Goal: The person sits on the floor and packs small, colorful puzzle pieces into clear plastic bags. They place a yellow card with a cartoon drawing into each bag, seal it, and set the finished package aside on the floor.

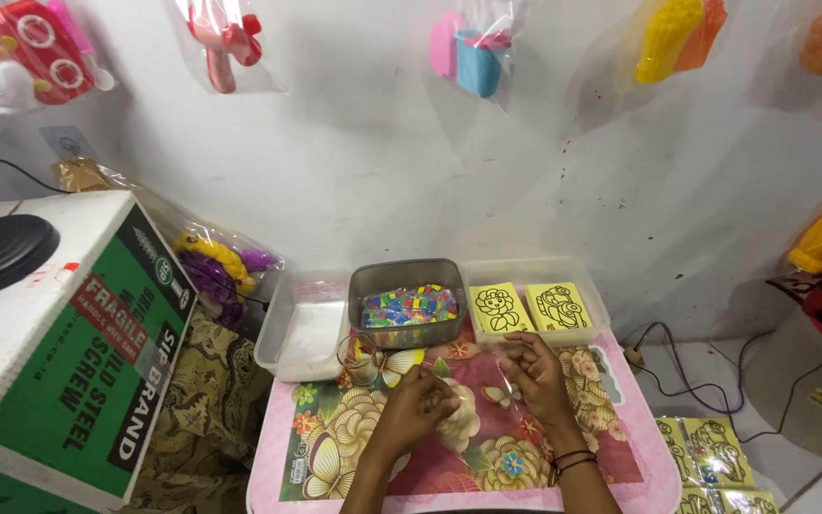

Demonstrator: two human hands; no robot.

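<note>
Both hands, left hand (420, 405) and right hand (533, 373), pinch a thin see-through plastic bag (487, 385) between them, mid-table, right hand nearer the far edge.

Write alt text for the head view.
Two hands, left hand and right hand, handle a clear plastic bag over a small floral table. Behind them sit a tub of coloured beads, a white tray and a tray with yellow cards.
</note>
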